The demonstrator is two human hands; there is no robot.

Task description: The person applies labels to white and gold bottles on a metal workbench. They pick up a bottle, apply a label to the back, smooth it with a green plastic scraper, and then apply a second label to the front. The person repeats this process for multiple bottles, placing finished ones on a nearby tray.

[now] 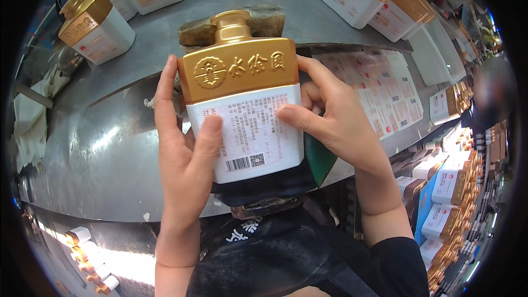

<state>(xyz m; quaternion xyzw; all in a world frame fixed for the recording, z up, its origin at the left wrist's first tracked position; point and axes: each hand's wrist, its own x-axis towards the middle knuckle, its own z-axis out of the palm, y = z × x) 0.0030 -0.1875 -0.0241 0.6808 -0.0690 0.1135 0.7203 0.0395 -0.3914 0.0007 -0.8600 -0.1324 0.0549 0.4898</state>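
Between my two hands is a flat rectangular bottle [242, 104] with a gold embossed shoulder and neck above a white body. Its back label, with fine print, a barcode and a small square code, faces up toward me. My left hand [184, 148] grips the left side, its thumb lying on the label's lower left. On the other side my right hand [327, 113] has its fingers curled along the edge and its thumb on the label's right part. Just beyond the bottle's neck lies a worn, brownish padded block [267, 21], partly hidden by the bottle.
Several similar gold-and-white bottles stand along the far side of the grey metal table [99, 159]. Printed label sheets [393, 96] lie to the right, near a clear plastic tray [434, 58]. More bottles [443, 220] stand in rows at the lower right, past the table edge.
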